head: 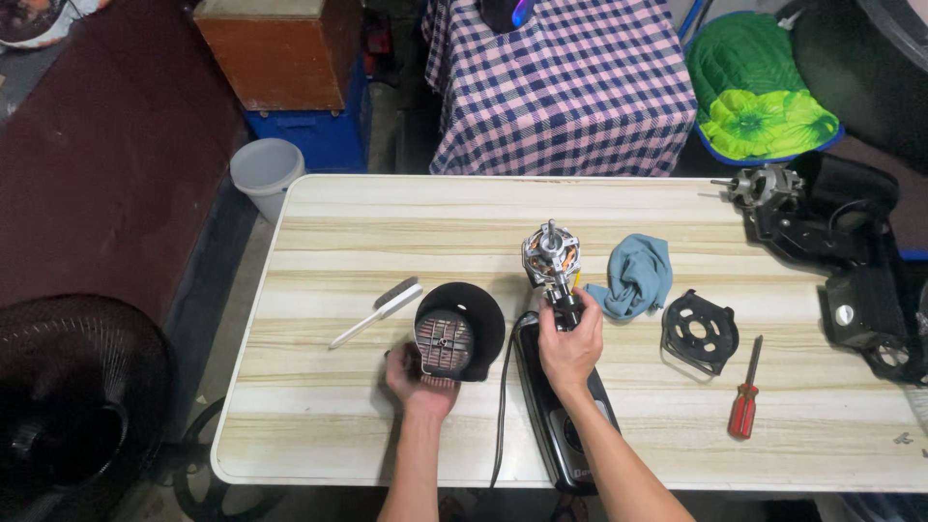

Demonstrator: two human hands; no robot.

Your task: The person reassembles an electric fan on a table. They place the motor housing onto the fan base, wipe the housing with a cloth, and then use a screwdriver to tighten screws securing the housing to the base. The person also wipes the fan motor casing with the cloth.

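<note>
While the right hand (570,343) grips the upright fan motor (551,256), shaft pointing toward the far bench (319,425) edge, the left hand (418,379) clasps the black rear housing (459,331) just beside it.

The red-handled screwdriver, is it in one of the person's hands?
No, the red-handled screwdriver lies alone on the table, well to the right of the right hand.

The black fan motor housing (460,330), round with a grilled rear face, rests on the desk (319,425) near its front edge. The fan motor (552,256) (copper windings showing, shaft pointing up) stands upright atop the black fan neck (565,311).
</note>
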